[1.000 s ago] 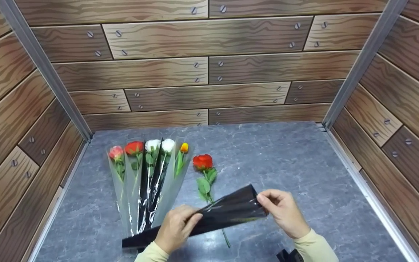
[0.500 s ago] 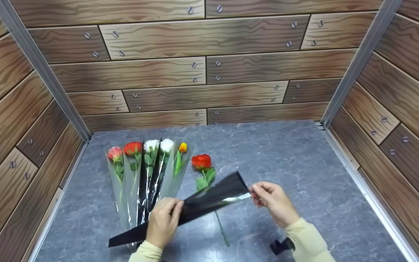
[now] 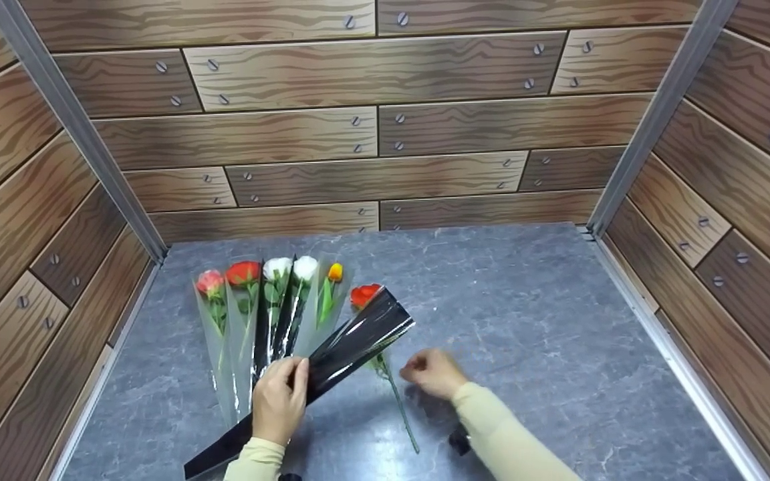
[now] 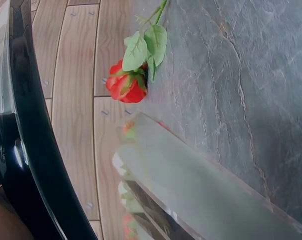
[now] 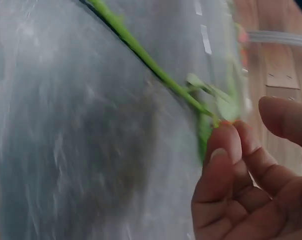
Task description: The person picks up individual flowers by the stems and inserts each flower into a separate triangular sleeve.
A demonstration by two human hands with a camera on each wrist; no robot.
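Note:
My left hand (image 3: 280, 401) grips a black cellophane flower sleeve (image 3: 358, 334), thumb on top, its wide end pointing up and right. In the left wrist view the sleeve (image 4: 36, 135) shows as a dark glossy band. A loose red rose (image 3: 363, 294) lies on the tabletop, its bloom and leaves partly covered by the sleeve in the head view; the green stem (image 3: 400, 406) shows below. My right hand (image 3: 435, 374) is just right of the stem with nothing held. In the right wrist view its thumb stands apart from its loosely bent fingers (image 5: 223, 145), close to the rose's leaves.
Several wrapped flowers lie in a row on the left: a pink rose (image 3: 210, 283), a red rose (image 3: 243, 272), white roses (image 3: 305, 268) and an orange-yellow tulip (image 3: 335, 272). Wood-patterned walls (image 3: 278, 133) enclose the grey marbled tabletop (image 3: 525, 300) on three sides.
My right hand has let go of the sleeve's wide end and moved left and down toward the rose stem. My left hand has shifted left, swinging the sleeve's wide end up over the rose.

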